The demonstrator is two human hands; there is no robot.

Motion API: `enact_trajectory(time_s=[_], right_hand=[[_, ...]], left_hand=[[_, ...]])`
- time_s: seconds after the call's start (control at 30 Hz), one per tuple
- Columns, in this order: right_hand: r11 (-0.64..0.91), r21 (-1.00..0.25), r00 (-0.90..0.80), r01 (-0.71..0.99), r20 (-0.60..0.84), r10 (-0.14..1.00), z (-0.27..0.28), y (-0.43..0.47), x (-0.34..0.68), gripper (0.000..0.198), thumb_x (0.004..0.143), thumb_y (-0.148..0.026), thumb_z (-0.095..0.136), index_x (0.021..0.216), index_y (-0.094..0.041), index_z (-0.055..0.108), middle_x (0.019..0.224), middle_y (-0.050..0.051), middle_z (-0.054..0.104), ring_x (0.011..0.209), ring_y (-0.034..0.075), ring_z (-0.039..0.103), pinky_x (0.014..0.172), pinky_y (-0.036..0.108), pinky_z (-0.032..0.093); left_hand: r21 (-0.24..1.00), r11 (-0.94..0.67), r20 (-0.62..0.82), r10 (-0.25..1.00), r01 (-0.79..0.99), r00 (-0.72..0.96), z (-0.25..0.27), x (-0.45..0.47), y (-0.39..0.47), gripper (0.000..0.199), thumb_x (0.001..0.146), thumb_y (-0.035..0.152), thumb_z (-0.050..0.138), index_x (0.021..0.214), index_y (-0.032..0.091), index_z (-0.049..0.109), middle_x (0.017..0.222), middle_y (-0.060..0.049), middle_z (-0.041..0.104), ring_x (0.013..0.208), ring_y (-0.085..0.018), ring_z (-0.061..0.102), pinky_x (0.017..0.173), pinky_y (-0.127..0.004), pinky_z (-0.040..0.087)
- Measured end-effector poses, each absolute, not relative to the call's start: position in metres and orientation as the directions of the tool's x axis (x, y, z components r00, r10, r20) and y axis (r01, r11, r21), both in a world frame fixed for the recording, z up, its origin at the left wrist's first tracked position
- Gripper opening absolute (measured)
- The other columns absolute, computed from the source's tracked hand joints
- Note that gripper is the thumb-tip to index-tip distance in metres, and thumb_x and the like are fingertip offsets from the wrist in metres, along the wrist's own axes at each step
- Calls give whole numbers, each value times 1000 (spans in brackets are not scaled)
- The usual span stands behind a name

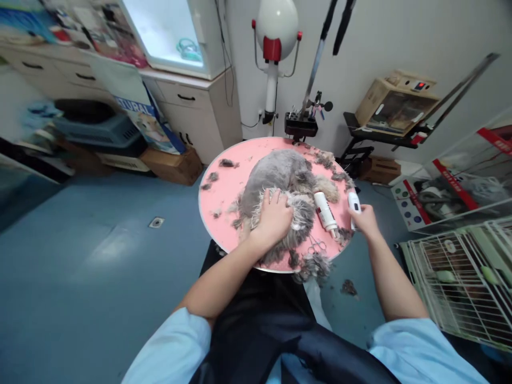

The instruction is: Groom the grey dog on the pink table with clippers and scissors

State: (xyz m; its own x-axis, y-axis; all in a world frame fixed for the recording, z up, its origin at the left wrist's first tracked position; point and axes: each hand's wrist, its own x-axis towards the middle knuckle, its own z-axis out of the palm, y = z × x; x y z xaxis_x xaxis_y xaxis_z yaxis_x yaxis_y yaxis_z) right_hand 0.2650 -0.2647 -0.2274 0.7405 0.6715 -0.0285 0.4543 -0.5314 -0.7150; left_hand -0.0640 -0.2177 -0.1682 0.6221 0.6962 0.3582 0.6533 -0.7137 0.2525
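A grey dog (266, 176), its back clipped short, is curled on a round pink table (212, 218). My left hand (276, 216) lies flat on its shaggy, curly fur with the fingers spread, gripping nothing. At the table's right edge my right hand (365, 220) is closed around a white hair clipper (353, 202), which is apart from the dog. Between the dog and the clipper lies a white bottle (325, 212) on its side. Metal scissors (316, 244) rest by the near edge, next to a heap of cut fur (314, 265).
A post with a tool holder (301, 125) stands behind the table, beside a white dryer (277, 26). Wire cages (460, 282) stand at the right. Cabinets (188, 101), a cardboard box (172, 165) and a pet carrier (100, 130) line the left. Fallen fur (349, 288) lies on the floor.
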Motion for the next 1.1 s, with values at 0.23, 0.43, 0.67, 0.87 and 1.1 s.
enact_trajectory(time_s=[0.23,0.43,0.67,0.87,1.1], right_hand=[[-454,-637,647,622,93,756,-223,-260,229,40,72,-30,68,106,-8,66,115,25,64,113,34,59,99,46,44],[508,-502,-212,700,534,819,-212,-274,97,39,91,-33,52,128,-22,62,137,16,54,119,29,58,92,45,55],[568,-383,-273,729,598,754,-239,-277,50,17,92,-27,58,94,-24,75,121,14,65,108,29,64,92,48,56],[495,-407,-166,768,621,766,-251,-307,70,20,96,-20,48,93,-20,68,90,9,66,85,20,65,74,33,58],[224,-350,-123,910,287,950,-239,-355,87,23,96,-31,50,84,-20,67,84,8,67,79,21,65,70,32,55]], left_hand=[[183,-809,405,580,558,707,-188,-65,-231,24,88,12,50,88,18,73,121,-13,68,133,-34,50,115,-64,32],[296,-840,616,532,455,581,-228,-105,-281,22,92,20,47,84,19,67,114,-11,70,123,-26,60,108,-52,45],[639,-499,545,831,585,114,-237,-156,-265,25,93,34,44,81,20,62,95,-9,70,96,-22,65,90,-42,53],[817,-228,154,972,530,180,-225,-121,-235,21,82,37,63,94,20,64,92,-6,71,91,-24,66,83,-35,50],[947,-195,176,980,255,94,-236,-125,-224,20,87,32,55,98,18,63,97,-6,71,94,-22,65,83,-32,49]])
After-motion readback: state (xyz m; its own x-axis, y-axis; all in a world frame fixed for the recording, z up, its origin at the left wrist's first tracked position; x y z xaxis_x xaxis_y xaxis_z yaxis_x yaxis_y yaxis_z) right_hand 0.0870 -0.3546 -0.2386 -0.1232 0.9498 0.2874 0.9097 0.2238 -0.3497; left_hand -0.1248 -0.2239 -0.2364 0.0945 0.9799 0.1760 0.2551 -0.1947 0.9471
